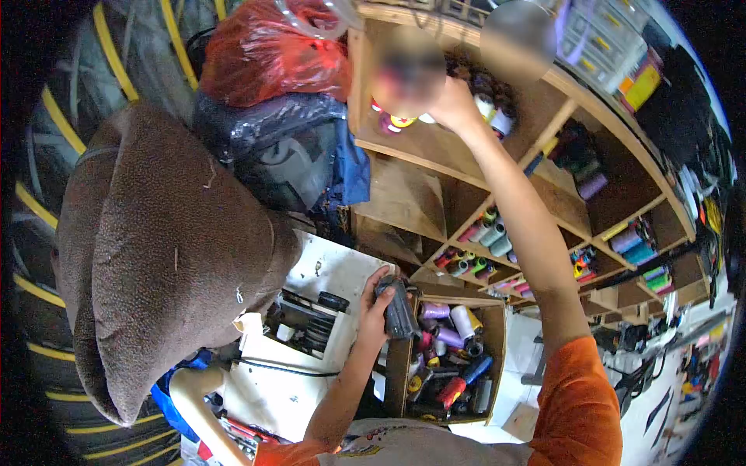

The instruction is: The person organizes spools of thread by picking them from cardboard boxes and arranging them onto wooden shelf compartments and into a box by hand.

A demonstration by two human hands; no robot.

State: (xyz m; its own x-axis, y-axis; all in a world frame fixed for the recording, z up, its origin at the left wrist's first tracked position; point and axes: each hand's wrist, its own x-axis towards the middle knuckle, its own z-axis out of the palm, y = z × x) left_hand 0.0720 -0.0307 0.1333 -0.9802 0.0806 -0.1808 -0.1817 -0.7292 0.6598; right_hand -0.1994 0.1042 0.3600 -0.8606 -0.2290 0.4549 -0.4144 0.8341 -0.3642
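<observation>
My left hand (374, 304) is wrapped round a black or dark grey spool of thread (399, 312). It holds the spool beside the upper left corner of a wooden box (398, 365) full of thread spools. My right arm stretches up to the wooden shelf (454, 159), and my right hand (452, 105) is inside an upper compartment. A blurred patch covers its fingers, so I cannot make out what they touch. Several small spools and bottle-like items lie around it, among them a white one (501, 122).
More thread spools (489, 233) fill the lower shelf compartments. At left hangs a large brown textured cloth bundle (167, 256). A white sewing-machine table (272, 388) stands below it. A red plastic bag (272, 54) is piled on dark wrapped goods (280, 140) beside the shelf.
</observation>
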